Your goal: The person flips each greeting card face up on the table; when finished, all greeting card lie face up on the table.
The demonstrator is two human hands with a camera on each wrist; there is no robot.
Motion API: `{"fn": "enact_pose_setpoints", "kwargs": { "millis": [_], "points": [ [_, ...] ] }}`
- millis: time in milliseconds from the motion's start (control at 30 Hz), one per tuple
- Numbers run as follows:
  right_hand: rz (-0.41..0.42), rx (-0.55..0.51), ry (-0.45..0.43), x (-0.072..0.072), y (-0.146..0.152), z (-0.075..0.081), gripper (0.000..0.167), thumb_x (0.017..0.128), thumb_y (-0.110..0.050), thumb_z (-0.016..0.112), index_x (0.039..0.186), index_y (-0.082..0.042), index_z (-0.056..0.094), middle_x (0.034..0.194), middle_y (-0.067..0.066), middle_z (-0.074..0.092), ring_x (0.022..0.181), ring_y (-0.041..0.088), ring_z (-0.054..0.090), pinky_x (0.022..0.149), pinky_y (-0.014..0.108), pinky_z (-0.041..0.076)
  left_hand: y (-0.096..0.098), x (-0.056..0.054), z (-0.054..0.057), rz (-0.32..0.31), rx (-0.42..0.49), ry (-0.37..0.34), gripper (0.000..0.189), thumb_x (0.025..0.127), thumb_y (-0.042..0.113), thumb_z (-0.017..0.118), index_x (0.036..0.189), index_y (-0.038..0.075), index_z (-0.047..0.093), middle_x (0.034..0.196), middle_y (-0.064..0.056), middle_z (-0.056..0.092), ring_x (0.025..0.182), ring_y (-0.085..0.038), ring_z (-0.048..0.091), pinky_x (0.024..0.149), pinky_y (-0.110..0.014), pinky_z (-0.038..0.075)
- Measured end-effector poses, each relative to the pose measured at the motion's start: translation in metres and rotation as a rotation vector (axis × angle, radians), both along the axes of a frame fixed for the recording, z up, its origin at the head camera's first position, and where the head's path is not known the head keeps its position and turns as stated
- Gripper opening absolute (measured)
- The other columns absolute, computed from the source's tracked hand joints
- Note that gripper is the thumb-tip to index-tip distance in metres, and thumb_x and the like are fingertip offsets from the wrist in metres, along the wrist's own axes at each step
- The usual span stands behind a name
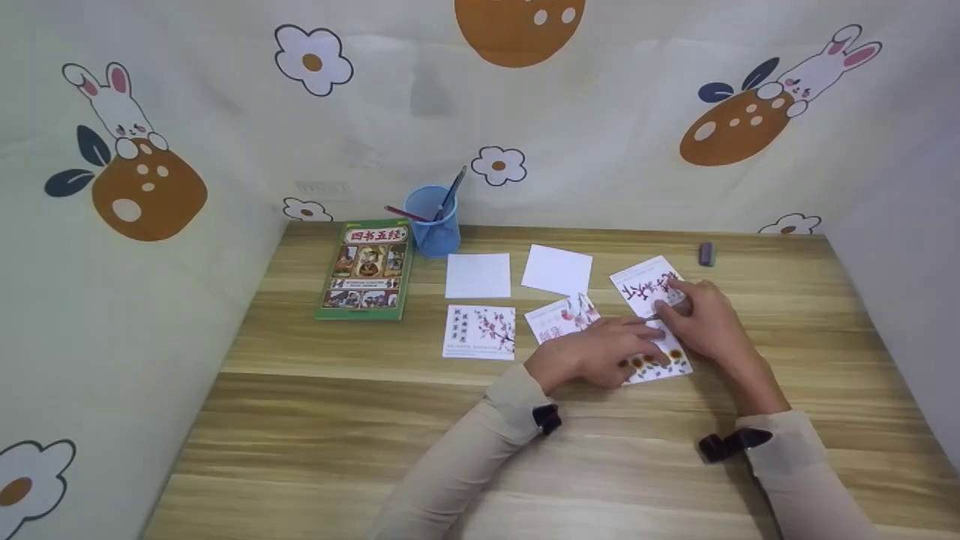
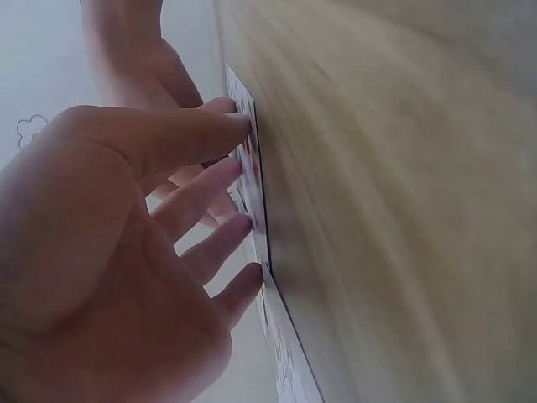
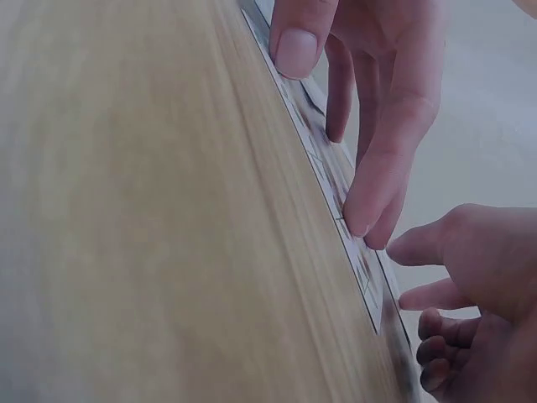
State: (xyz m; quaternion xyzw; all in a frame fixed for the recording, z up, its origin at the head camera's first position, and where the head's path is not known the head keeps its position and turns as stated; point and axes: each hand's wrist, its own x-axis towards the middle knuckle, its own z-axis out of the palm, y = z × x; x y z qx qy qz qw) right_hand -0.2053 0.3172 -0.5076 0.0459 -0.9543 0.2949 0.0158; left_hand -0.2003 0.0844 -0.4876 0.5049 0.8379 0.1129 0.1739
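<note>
My left hand (image 1: 600, 352) rests with spread fingertips on a white card with sunflowers (image 1: 679, 364); its thumb touches the near part in the left wrist view. My right hand (image 1: 705, 319) touches a card with dark red brush lettering (image 1: 641, 289), thumb and index finger extended. Its other fingers curl inward in the right wrist view, where the hand (image 3: 495, 285) sits low. Partly under the left forearm and hand lies a card with pink flowers (image 1: 559, 315). To its left lies a card with a blossom branch (image 1: 480, 331).
Two blank white cards (image 1: 478, 275) lie behind the printed ones. At the back left are a green-edged book (image 1: 367, 270) and a blue mesh pen cup (image 1: 437, 232) holding pencils. A small eraser (image 1: 706, 254) lies at the back right of the wooden table (image 1: 337, 450).
</note>
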Motion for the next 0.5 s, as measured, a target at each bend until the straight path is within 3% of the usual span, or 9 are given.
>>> {"fn": "enact_pose_setpoints", "kwargs": {
  "millis": [67,100,167,267,367,500],
  "points": [
    [-0.003,-0.021,0.044,0.001,-0.001,-0.001,0.052,0.101,-0.021,0.074,0.144,0.006,0.064,0.108,0.026,0.058,0.095,0.035,0.052,0.081,0.045,0.044,0.000,0.000,0.000,0.002,0.013,-0.001,0.058,0.103,0.011,0.062,0.155,0.036,0.059,0.178,0.007,0.034,0.169,-0.019,0.022,0.136,-0.042,0.023],
    [0.000,-0.037,0.058,0.001,-0.001,-0.001,0.048,0.100,-0.019,0.074,0.140,0.006,0.066,0.113,0.027,0.058,0.100,0.037,0.053,0.085,0.049,0.046,0.001,-0.001,-0.001,-0.001,0.020,0.002,0.058,0.102,0.011,0.062,0.155,0.035,0.059,0.178,0.006,0.035,0.168,-0.019,0.023,0.136,-0.040,0.023],
    [0.018,-0.065,0.067,0.001,-0.002,-0.001,0.039,0.101,-0.016,0.073,0.133,0.004,0.070,0.128,0.031,0.058,0.117,0.046,0.054,0.102,0.060,0.046,0.000,-0.002,-0.001,-0.012,0.041,0.014,0.056,0.102,0.011,0.064,0.154,0.033,0.061,0.176,0.004,0.038,0.167,-0.018,0.027,0.136,-0.036,0.023],
    [0.071,-0.065,0.045,0.000,-0.004,-0.001,0.034,0.102,-0.016,0.073,0.132,0.000,0.071,0.148,0.033,0.055,0.142,0.054,0.047,0.121,0.074,0.031,-0.001,-0.003,-0.001,-0.002,0.073,0.020,0.050,0.104,0.015,0.065,0.152,0.029,0.063,0.172,0.001,0.044,0.165,-0.017,0.032,0.135,-0.031,0.024],
    [0.111,-0.016,0.015,0.001,-0.004,0.000,0.042,0.103,-0.022,0.073,0.141,-0.004,0.069,0.156,0.032,0.052,0.147,0.057,0.042,0.122,0.078,0.025,-0.005,-0.003,0.002,0.095,0.092,0.067,0.045,0.106,0.023,0.066,0.151,0.027,0.063,0.166,0.001,0.051,0.157,-0.018,0.044,0.132,-0.033,0.033],
    [0.116,0.032,-0.002,0.003,-0.004,0.001,0.053,0.104,-0.031,0.072,0.151,-0.009,0.063,0.159,0.033,0.047,0.149,0.057,0.038,0.119,0.080,0.024,-0.015,0.000,0.006,0.299,0.044,0.160,0.044,0.108,0.030,0.065,0.151,0.028,0.063,0.154,-0.003,0.057,0.140,-0.022,0.054,0.118,-0.039,0.049]
  ]
}}
